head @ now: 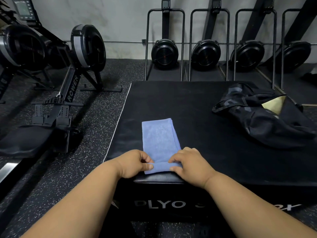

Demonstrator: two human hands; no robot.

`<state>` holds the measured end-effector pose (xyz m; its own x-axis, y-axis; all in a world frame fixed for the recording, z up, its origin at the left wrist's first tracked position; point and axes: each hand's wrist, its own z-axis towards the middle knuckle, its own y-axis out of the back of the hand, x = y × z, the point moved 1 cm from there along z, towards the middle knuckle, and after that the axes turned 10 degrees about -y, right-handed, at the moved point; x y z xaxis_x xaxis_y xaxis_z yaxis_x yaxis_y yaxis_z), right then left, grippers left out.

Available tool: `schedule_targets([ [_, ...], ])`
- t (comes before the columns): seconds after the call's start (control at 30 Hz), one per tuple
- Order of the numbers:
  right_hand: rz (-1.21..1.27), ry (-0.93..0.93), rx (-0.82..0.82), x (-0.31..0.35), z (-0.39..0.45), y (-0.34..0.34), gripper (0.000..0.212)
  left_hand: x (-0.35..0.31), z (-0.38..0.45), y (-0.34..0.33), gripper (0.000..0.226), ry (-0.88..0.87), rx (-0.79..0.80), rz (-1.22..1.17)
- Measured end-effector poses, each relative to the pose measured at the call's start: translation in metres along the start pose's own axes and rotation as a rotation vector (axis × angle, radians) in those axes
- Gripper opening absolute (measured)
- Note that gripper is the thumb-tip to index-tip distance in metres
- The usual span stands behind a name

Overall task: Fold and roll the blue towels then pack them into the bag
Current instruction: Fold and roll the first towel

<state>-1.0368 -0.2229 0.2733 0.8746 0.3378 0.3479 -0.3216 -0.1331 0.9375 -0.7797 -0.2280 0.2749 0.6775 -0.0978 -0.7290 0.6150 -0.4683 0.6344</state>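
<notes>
A blue towel (159,138), folded into a long narrow strip, lies on the black plyo box (197,131) and points away from me. Its near end is turned over into a small roll at the box's front edge. My left hand (133,164) pinches the left end of that roll between thumb and fingers. My right hand (190,164) pinches the right end the same way. A black bag (260,117) lies slumped at the box's far right, its mouth open and showing a pale lining.
Rowing machines (68,93) stand on the speckled rubber floor (82,160) to the left. Upright ski-type machines with round black fans (164,54) line the back wall. Bare black box top lies between the towel and the bag.
</notes>
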Motion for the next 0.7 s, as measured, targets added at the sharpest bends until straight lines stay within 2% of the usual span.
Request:
schedule_targets([
  [0.1,0.080,-0.036,0.074,-0.002,0.001,-0.001,0.018,0.004,-0.001,-0.003,0.003,0.004,-0.011,-0.059],
  [0.2,0.205,-0.135,0.154,-0.006,0.005,0.001,0.011,0.004,-0.006,-0.012,0.007,-0.059,-0.216,-0.062],
  [0.27,0.248,-0.178,0.216,-0.008,0.010,0.002,0.008,0.001,-0.011,-0.018,0.011,-0.146,-0.367,0.092],
  [0.33,0.298,-0.226,0.277,-0.009,0.017,0.004,0.007,-0.004,-0.015,-0.026,0.010,-0.298,-0.453,0.317],
  [0.4,0.335,-0.260,0.320,-0.009,0.024,0.006,0.008,-0.007,-0.018,-0.034,0.011,-0.400,-0.457,0.481],
  [0.43,0.336,-0.266,0.325,-0.008,0.026,0.006,0.009,-0.006,-0.019,-0.037,0.019,-0.403,-0.438,0.522],
  [0.5,0.333,-0.276,0.289,-0.008,0.027,0.008,0.008,-0.002,-0.019,-0.039,0.031,-0.370,-0.410,0.521],
  [0.6,0.350,-0.237,0.072,-0.007,0.018,0.006,0.007,-0.001,-0.017,-0.035,0.026,-0.319,-0.401,0.431],
  [0.67,0.318,-0.164,-0.064,-0.008,0.008,0.004,0.016,-0.002,-0.013,-0.029,0.022,-0.273,-0.365,0.365],
  [0.7,0.286,-0.133,-0.081,-0.009,0.004,0.003,0.023,-0.002,-0.011,-0.026,0.020,-0.240,-0.337,0.325],
])
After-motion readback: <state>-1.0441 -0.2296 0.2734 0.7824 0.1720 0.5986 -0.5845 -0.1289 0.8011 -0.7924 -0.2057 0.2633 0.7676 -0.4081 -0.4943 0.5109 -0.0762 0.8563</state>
